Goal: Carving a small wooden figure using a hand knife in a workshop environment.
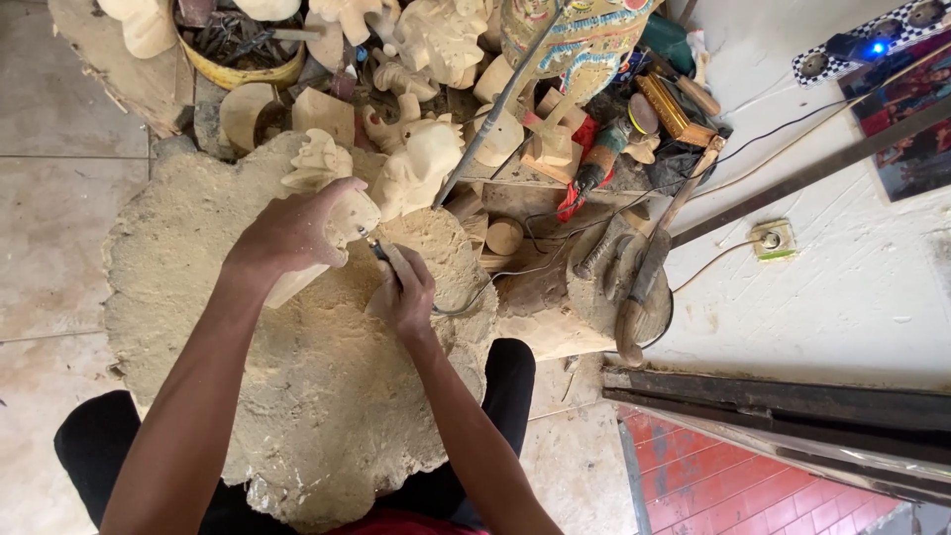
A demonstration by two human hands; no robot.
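Nearest the camera are the person's black-trousered knees, spread either side of a broad, dust-caked stump (317, 396) that serves as the bench. Both bare forearms reach forward over it.

The right hand (404, 297) lies low on the stump, its grip closed around a slim rotary tool (388, 256) held like a pen, with the tip pointing up and left at the carving. A thin cord (475, 289) runs from the hand off to the right.

The left hand (292, 233) sits just beyond, its grip closed over a pale wooden carving (342, 223), fingers wrapped across its top. The carving rests tilted on the stump, its lower end showing below the wrist and its carved end facing the tool tip, which touches it or nearly so; I cannot tell which.

Just behind the hands, more pale unfinished figures (421, 163) stand at the far rim of the stump. To the right, a smaller block (584, 287) carries a mallet (644, 272) and a red-handled tool (584, 178).

Farther back lies a crowded heap of wooden blanks, a yellow bowl (238, 54) of chisels and a painted, patterned figure (580, 35). A grey rod (495, 109) leans across the heap.

On the right, the pale floor holds a wall-type socket (773, 238) with a lead plugged in, and a dark metal bar (812, 168) runs diagonally. Red tiles show at the lower right.
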